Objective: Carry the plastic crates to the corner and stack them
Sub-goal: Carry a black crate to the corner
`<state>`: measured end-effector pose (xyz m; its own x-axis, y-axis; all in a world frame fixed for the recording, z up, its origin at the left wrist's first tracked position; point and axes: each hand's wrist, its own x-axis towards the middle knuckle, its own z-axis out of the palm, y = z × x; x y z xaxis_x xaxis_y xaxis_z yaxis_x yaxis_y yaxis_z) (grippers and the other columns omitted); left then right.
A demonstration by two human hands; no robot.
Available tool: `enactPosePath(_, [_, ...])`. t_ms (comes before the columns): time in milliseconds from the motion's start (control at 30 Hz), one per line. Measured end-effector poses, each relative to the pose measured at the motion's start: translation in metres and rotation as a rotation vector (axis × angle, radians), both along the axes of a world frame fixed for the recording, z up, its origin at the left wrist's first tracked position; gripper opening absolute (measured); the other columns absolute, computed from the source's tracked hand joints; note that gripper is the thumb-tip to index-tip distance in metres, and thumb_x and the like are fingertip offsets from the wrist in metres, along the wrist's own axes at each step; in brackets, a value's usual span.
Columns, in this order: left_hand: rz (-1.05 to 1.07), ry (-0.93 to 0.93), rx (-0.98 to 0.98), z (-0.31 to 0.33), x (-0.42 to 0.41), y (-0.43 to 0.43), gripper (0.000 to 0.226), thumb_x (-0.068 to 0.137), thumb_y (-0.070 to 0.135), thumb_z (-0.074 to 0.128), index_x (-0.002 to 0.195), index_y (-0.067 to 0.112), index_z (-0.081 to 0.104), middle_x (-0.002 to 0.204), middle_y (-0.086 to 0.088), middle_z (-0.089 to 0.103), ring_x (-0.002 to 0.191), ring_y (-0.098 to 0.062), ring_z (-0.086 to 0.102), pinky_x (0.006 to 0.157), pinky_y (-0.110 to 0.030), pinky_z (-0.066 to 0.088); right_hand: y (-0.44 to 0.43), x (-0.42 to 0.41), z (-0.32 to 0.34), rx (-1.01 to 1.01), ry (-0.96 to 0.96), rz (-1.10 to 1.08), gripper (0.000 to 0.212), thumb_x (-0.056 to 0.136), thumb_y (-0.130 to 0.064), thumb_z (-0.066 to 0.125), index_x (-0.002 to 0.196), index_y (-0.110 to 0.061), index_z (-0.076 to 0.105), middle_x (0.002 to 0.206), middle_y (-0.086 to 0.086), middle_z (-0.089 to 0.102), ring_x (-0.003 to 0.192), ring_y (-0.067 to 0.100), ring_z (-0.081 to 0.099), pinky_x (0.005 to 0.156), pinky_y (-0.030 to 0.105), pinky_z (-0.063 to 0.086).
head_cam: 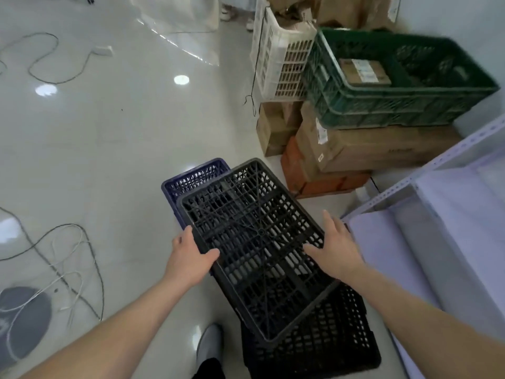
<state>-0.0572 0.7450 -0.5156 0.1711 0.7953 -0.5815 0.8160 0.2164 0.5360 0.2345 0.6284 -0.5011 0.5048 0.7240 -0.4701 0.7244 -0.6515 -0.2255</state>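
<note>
A black crate (259, 242) was held bottom-up between both hands, its long axis pointing away and leftward. The left hand (188, 258) gripped the left long edge, thumb on top and fingers curled under. The right hand (333, 253) pressed the right edge, fingers straight. A blue crate (191, 176) sat just beyond the left fingers.

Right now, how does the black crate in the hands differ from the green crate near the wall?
The black crate is tilted, between the left hand and right hand; the green crate sits level on cardboard boxes. The green crate holds a carton; the black crate looks empty. Both are lattice plastic.
</note>
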Motion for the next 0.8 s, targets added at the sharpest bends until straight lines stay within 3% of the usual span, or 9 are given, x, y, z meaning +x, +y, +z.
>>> enactPosePath(233, [0.336, -0.079, -0.228, -0.090, 0.025, 0.030, 0.075, 0.091, 0.036, 0.068, 0.150, 0.010, 0.030, 0.142, -0.014, 0.044, 0.119, -0.038, 0.054, 0.100, -0.052, 0.051, 0.082, 0.036, -0.075, -0.043, 0.063, -0.044, 0.103, 0.095, -0.056, 0.066, 0.167, -0.020, 0.002, 0.171, 0.013, 0.017, 0.153, 0.036, 0.027, 0.118, 0.051, 0.035])
enactPosePath(367, [0.423, -0.137, -0.295, -0.124, 0.035, 0.032, 0.030, 0.096, 0.024, 0.063, 0.121, 0.016, 0.048, 0.112, -0.007, 0.059, 0.094, -0.026, 0.060, 0.088, -0.044, 0.056, 0.112, 0.050, -0.109, -0.061, 0.087, -0.128, 0.104, 0.093, -0.055, 0.069, 0.167, -0.019, 0.006, 0.169, 0.014, 0.022, 0.150, 0.038, 0.032, 0.118, 0.050, 0.036])
enactPosePath(467, [0.464, -0.155, -0.289, -0.146, 0.036, 0.033, 0.028, 0.091, 0.009, 0.059, 0.117, 0.017, 0.053, 0.105, -0.016, 0.067, 0.081, -0.028, 0.064, 0.069, -0.042, 0.059, 0.120, 0.057, -0.131, -0.093, 0.196, -0.208, 0.103, 0.089, -0.048, 0.076, 0.165, -0.015, 0.016, 0.161, 0.016, 0.039, 0.142, 0.037, 0.044, 0.112, 0.043, 0.041])
enactPosePath(533, [0.516, -0.181, -0.321, -0.154, 0.034, 0.035, 0.028, 0.088, -0.002, 0.054, 0.107, 0.019, 0.056, 0.100, -0.020, 0.068, 0.082, -0.033, 0.067, 0.070, -0.054, 0.062, 0.119, 0.059, -0.144, -0.082, 0.253, -0.250, 0.089, 0.082, -0.045, 0.083, 0.154, -0.018, 0.036, 0.147, 0.012, 0.054, 0.126, 0.033, 0.057, 0.102, 0.041, 0.049])
enactPosePath(600, [0.560, -0.202, -0.348, -0.159, 0.033, 0.040, 0.032, 0.086, -0.010, 0.048, 0.100, 0.016, 0.058, 0.099, -0.023, 0.068, 0.087, -0.039, 0.070, 0.070, -0.069, 0.057, 0.119, 0.060, -0.150, -0.026, 0.299, -0.322, 0.064, 0.081, -0.035, 0.085, 0.133, -0.020, 0.050, 0.123, 0.008, 0.064, 0.100, 0.024, 0.064, 0.078, 0.034, 0.051])
enactPosePath(667, [0.588, -0.215, -0.348, -0.160, 0.031, 0.043, 0.034, 0.083, -0.013, 0.045, 0.102, 0.009, 0.061, 0.100, -0.026, 0.069, 0.088, -0.044, 0.070, 0.063, -0.070, 0.057, 0.121, 0.060, -0.143, 0.033, 0.397, -0.424, 0.045, 0.086, -0.024, 0.081, 0.123, -0.012, 0.058, 0.104, 0.006, 0.068, 0.082, 0.018, 0.064, 0.060, 0.028, 0.045])
enactPosePath(800, [0.611, -0.256, -0.294, -0.139, 0.028, 0.057, 0.033, 0.079, -0.017, 0.047, 0.100, 0.004, 0.062, 0.094, -0.026, 0.069, 0.080, -0.046, 0.071, 0.058, -0.067, 0.058, 0.123, 0.061, -0.116, 0.135, 0.466, -0.503, 0.031, 0.092, -0.019, 0.074, 0.116, -0.006, 0.060, 0.094, 0.008, 0.065, 0.073, 0.017, 0.061, 0.050, 0.027, 0.041])
